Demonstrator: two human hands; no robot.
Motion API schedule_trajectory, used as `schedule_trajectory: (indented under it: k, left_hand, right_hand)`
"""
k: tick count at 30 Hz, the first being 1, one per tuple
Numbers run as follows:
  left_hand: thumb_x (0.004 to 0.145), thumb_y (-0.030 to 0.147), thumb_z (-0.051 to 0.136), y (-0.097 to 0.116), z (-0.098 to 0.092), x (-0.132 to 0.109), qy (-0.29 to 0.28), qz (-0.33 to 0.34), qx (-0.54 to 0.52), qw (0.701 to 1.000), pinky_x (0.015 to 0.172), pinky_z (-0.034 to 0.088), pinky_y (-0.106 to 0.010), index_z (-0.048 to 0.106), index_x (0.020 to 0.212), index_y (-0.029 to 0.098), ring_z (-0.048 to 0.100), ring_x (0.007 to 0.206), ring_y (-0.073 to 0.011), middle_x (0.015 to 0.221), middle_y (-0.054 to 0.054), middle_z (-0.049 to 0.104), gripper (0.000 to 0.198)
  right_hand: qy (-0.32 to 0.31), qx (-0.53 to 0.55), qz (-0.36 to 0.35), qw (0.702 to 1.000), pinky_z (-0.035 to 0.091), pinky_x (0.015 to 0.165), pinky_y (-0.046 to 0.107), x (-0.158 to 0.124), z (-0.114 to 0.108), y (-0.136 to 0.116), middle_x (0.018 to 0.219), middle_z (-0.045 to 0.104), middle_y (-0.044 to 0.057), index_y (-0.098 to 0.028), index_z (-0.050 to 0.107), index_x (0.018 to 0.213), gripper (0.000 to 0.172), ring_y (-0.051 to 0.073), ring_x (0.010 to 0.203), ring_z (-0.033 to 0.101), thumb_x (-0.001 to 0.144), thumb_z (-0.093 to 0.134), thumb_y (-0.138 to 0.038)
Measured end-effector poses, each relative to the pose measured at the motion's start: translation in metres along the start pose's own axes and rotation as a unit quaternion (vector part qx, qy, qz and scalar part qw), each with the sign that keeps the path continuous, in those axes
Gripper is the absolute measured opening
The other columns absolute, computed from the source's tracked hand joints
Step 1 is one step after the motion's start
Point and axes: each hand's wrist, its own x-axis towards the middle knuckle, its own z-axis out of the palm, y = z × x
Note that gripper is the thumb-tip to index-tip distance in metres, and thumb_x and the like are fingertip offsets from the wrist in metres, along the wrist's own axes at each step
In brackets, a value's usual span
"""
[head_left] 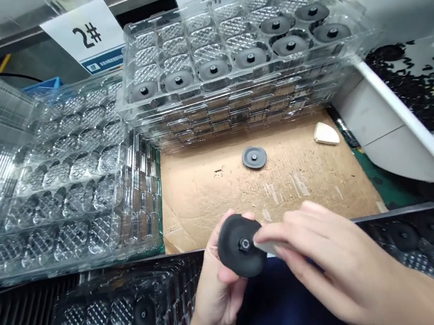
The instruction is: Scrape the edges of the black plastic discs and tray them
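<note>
- Black rubber disc (239, 246) with central hub: grasped by the left hand (217, 290), held just above the bench edge.
- White block (266, 247): pinched in the right hand (333, 259), pressed against the disc.
- Clear plastic blister trays (237, 31): stacked, with dimpled cells, some fitted with discs.
- Cardboard sheet (265, 199): loose disc (254, 157) and white wedge (326, 133) laid on it.
- Paper labels (85, 34): printed "2#".

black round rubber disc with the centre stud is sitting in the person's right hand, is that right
No, the head view shows the black round rubber disc sitting in the left hand, not the right. The right hand holds a white piece up near the disc.
</note>
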Motion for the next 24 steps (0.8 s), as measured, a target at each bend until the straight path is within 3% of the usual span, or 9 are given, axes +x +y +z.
schedule_trajectory:
  k: [2, 5, 7, 11, 15, 17, 19, 22, 24]
  left_hand:
    - [0.057, 0.04, 0.081, -0.001, 0.002, 0.0, 0.01, -0.005, 0.013, 1.0, 0.1, 0.043, -0.032, 0.064, 0.112, 0.026, 0.059, 0.112, -0.0235, 0.116, -0.004, 0.068, 0.059]
    - [0.055, 0.046, 0.08, 0.002, 0.005, -0.003, -0.002, -0.014, 0.013, 1.0, 0.103, 0.04, -0.035, 0.064, 0.112, 0.028, 0.058, 0.113, -0.0256, 0.113, -0.002, 0.069, 0.063]
    - [0.05, 0.047, 0.081, 0.006, 0.005, -0.006, -0.01, -0.025, -0.002, 1.0, 0.099, 0.045, -0.035, 0.065, 0.11, 0.029, 0.062, 0.106, -0.0257, 0.109, 0.0, 0.07, 0.065]
    - [0.051, 0.044, 0.08, 0.01, 0.001, -0.005, -0.007, -0.04, -0.053, 0.998, 0.091, 0.051, -0.033, 0.067, 0.105, 0.033, 0.064, 0.104, -0.0245, 0.114, 0.001, 0.068, 0.057]
    - [0.053, 0.042, 0.08, 0.007, 0.0, -0.001, -0.001, -0.049, -0.065, 0.997, 0.089, 0.051, -0.027, 0.067, 0.106, 0.032, 0.064, 0.105, -0.0218, 0.114, 0.002, 0.068, 0.056]
    - [0.053, 0.042, 0.08, 0.004, 0.001, 0.0, -0.001, -0.05, -0.06, 0.997, 0.09, 0.05, -0.028, 0.067, 0.107, 0.031, 0.064, 0.105, -0.0222, 0.114, 0.001, 0.068, 0.057]
    - [0.052, 0.041, 0.081, 0.002, 0.004, 0.001, 0.007, -0.039, -0.048, 0.998, 0.091, 0.05, -0.029, 0.066, 0.107, 0.031, 0.064, 0.103, -0.0225, 0.114, 0.0, 0.068, 0.058]
    - [0.055, 0.035, 0.083, -0.001, 0.007, -0.002, 0.026, -0.015, -0.025, 0.999, 0.09, 0.049, -0.024, 0.066, 0.109, 0.028, 0.064, 0.1, -0.0191, 0.111, -0.002, 0.069, 0.058]
    - [0.059, 0.035, 0.081, -0.002, 0.007, -0.003, 0.035, -0.02, -0.012, 0.999, 0.09, 0.048, -0.021, 0.067, 0.108, 0.026, 0.063, 0.1, -0.017, 0.107, -0.001, 0.069, 0.051]
  right_hand:
    - [0.03, -0.02, -0.016, 0.999, 0.035, 0.06, 0.03, 0.005, -0.002, 0.004, 0.073, 0.062, 0.003, -0.014, 0.061, 0.105, 0.026, 0.015, 0.063, 0.048, 0.087, 0.043, -0.007]
    - [0.057, 0.073, -0.028, 0.995, 0.04, 0.066, 0.029, 0.01, 0.002, 0.013, 0.082, 0.065, 0.001, -0.02, 0.06, 0.112, 0.029, 0.014, 0.07, 0.054, 0.09, 0.044, -0.009]
    - [0.076, 0.16, 0.057, 0.982, 0.045, 0.07, 0.025, 0.003, 0.008, 0.021, 0.091, 0.067, 0.0, -0.025, 0.06, 0.113, 0.027, 0.013, 0.08, 0.059, 0.091, 0.048, -0.015]
    - [0.112, 0.251, 0.273, 0.922, 0.052, 0.074, 0.026, -0.029, 0.028, 0.042, 0.106, 0.068, 0.002, -0.029, 0.065, 0.108, 0.022, 0.018, 0.092, 0.064, 0.09, 0.052, -0.034]
    - [0.035, 0.25, 0.341, 0.906, 0.055, 0.072, 0.032, -0.044, 0.038, 0.054, 0.099, 0.071, 0.005, -0.023, 0.067, 0.106, 0.032, 0.021, 0.083, 0.066, 0.088, 0.05, -0.044]
    - [0.042, 0.21, 0.327, 0.921, 0.055, 0.073, 0.033, -0.037, 0.032, 0.048, 0.1, 0.07, 0.006, -0.023, 0.067, 0.106, 0.032, 0.02, 0.081, 0.066, 0.088, 0.049, -0.043]
    - [0.087, 0.166, 0.276, 0.943, 0.054, 0.073, 0.032, -0.024, 0.022, 0.034, 0.105, 0.069, 0.005, -0.026, 0.063, 0.111, 0.027, 0.02, 0.084, 0.065, 0.09, 0.049, -0.036]
    - [0.132, 0.103, 0.101, 0.981, 0.051, 0.074, 0.031, -0.002, 0.013, 0.005, 0.102, 0.068, 0.006, -0.023, 0.056, 0.12, 0.031, 0.02, 0.088, 0.063, 0.09, 0.047, -0.021]
    - [0.112, 0.074, -0.017, 0.991, 0.049, 0.072, 0.033, 0.008, 0.013, -0.009, 0.091, 0.068, 0.009, -0.013, 0.056, 0.119, 0.032, 0.02, 0.081, 0.06, 0.09, 0.043, -0.014]
